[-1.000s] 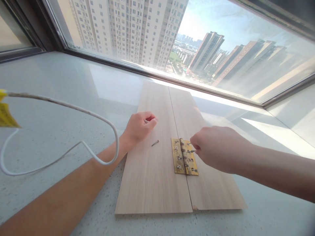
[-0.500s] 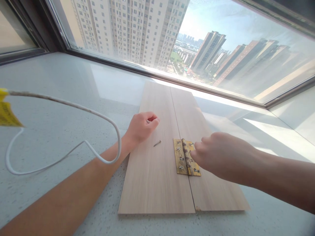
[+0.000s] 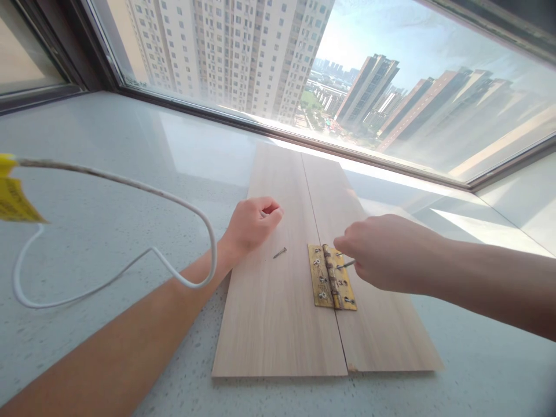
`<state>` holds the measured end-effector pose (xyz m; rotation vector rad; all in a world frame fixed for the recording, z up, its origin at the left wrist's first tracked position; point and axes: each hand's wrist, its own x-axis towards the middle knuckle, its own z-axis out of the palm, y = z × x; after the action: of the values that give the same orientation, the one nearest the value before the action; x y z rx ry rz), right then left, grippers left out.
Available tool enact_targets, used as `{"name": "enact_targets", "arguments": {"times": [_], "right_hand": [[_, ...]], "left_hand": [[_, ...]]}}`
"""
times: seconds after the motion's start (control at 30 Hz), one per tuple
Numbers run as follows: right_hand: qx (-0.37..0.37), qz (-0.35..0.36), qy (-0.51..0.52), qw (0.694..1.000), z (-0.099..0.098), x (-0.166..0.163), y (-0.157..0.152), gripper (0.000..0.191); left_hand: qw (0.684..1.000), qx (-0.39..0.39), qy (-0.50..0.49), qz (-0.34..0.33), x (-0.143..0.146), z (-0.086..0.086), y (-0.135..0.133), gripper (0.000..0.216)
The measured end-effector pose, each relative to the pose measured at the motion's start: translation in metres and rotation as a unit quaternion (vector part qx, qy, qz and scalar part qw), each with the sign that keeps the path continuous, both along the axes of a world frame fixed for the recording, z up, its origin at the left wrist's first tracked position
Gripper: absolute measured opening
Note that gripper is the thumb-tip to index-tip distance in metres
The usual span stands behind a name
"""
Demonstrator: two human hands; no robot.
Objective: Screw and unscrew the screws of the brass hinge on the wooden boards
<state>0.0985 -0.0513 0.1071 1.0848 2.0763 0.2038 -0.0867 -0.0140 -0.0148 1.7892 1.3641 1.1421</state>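
A: Your left hand (image 3: 254,223) is at the left board (image 3: 282,324), fingers curled in. I can't tell whether it holds anything.

B: Your right hand (image 3: 386,252) is closed around a thin metal shaft (image 3: 349,263), which slants to the hinge's right leaf. Most of it sits inside your fist, so I can't tell if it's a screw or a tool.

A: The brass-coloured hinge (image 3: 332,277) lies open across the seam between that board and the right board (image 3: 382,336), with small screws (image 3: 322,295) in its holes.

B: One loose screw (image 3: 280,253) lies on the left board, between your left hand and the hinge.

A: Both boards lie side by side on the speckled windowsill (image 3: 182,359). A white cable (image 3: 213,243) loops across your left forearm.
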Motion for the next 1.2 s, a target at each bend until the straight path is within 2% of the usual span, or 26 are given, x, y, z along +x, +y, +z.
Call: {"name": "enact_targets", "arguments": {"times": [0.2, 0.3, 0.4, 0.53, 0.63, 0.7, 0.77, 0.8, 0.87, 0.93, 1.07, 1.2], "right_hand": [[-0.07, 0.199, -0.02, 0.977, 0.004, 0.021, -0.014, 0.02], [-0.07, 0.208, -0.04, 0.975, 0.002, 0.018, -0.017, 0.02], [-0.064, 0.132, -0.017, 0.989, -0.001, 0.008, -0.018, 0.022], [-0.011, -0.042, 0.029, 0.999, -0.002, -0.006, -0.013, 0.017], [0.015, -0.175, 0.05, 0.983, 0.001, -0.005, -0.003, 0.011], [-0.002, -0.255, 0.074, 0.964, 0.002, 0.002, 0.002, 0.011], [-0.033, -0.294, 0.099, 0.95, 0.003, 0.009, 0.002, 0.014], [-0.022, -0.267, 0.101, 0.958, 0.003, 0.012, 0.0, 0.014], [0.012, -0.155, 0.073, 0.985, 0.002, 0.013, -0.007, 0.014], [0.008, -0.068, 0.026, 0.997, 0.003, 0.009, -0.015, 0.019], [-0.01, 0.075, -0.019, 0.997, 0.007, 0.0, -0.017, 0.022], [-0.009, 0.195, -0.034, 0.98, 0.008, 0.001, -0.012, 0.022]], "left_hand": [[1.0, -0.005, 0.008, 0.002, 0.001, 0.0, 0.0, 0.025], [1.0, -0.005, 0.011, 0.002, 0.001, -0.001, 0.001, 0.025], [1.0, -0.005, 0.011, 0.0, 0.001, -0.001, 0.001, 0.025], [1.0, -0.005, 0.016, 0.003, 0.001, -0.001, 0.0, 0.026], [1.0, -0.005, 0.016, 0.001, 0.001, 0.0, 0.001, 0.026], [1.0, -0.004, 0.013, 0.003, 0.001, 0.0, 0.001, 0.026], [1.0, -0.005, 0.012, 0.005, 0.001, 0.001, 0.001, 0.025], [1.0, -0.007, 0.011, 0.005, 0.001, 0.001, 0.001, 0.024], [1.0, -0.012, 0.009, 0.003, 0.001, 0.001, 0.001, 0.024], [1.0, -0.015, 0.005, -0.001, 0.001, 0.001, 0.0, 0.024], [1.0, -0.012, 0.003, -0.003, 0.0, 0.0, 0.0, 0.024], [1.0, -0.007, 0.006, -0.003, 0.0, -0.001, 0.0, 0.025]]}}
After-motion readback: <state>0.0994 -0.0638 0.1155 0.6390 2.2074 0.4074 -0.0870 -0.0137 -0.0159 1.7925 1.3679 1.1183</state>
